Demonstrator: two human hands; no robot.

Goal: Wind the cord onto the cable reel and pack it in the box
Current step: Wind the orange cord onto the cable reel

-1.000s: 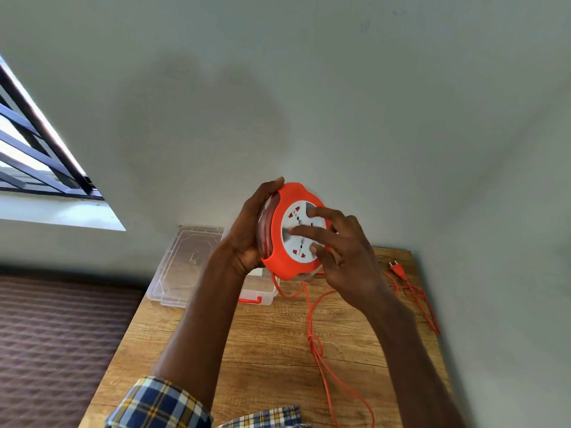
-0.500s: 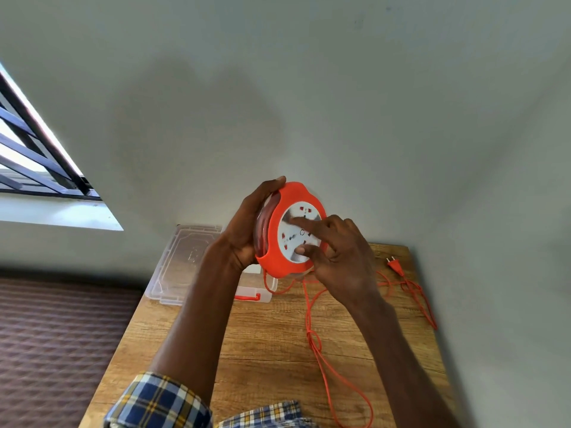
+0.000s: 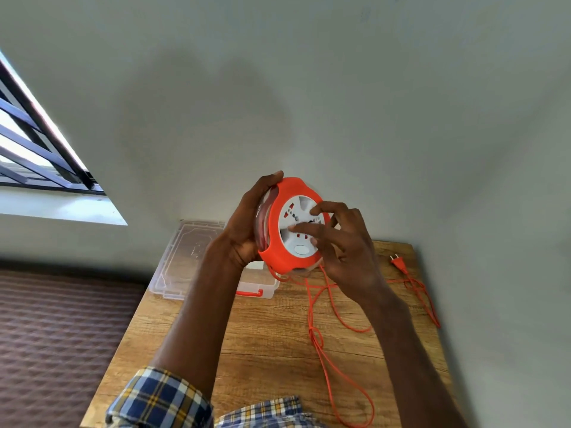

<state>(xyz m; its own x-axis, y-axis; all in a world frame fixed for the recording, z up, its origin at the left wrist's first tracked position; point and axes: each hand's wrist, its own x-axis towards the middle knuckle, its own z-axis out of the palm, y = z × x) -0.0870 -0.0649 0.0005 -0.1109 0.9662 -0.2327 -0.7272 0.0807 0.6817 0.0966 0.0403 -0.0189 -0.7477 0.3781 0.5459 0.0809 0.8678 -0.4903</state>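
I hold an orange cable reel (image 3: 278,242) with a white socket face upright above the wooden table (image 3: 272,341). My left hand (image 3: 250,223) grips its back and rim. The fingers of my right hand (image 3: 340,242) press on the white face. Some cord is wound inside the reel. The rest of the orange cord (image 3: 321,344) hangs from the reel's bottom and loops over the table to its plug (image 3: 398,262) at the far right corner. A clear plastic box (image 3: 259,282) with an orange latch stands behind my left wrist, mostly hidden.
The box's clear lid (image 3: 188,254) lies open at the table's far left corner. A pale wall rises right behind and to the right of the table. A brown patterned mattress (image 3: 61,335) lies left of the table, below a barred window (image 3: 34,149).
My right hand's fingers have shifted round the white face, which has turned. The reel sits a little higher and the loose cord loops have shifted slightly.
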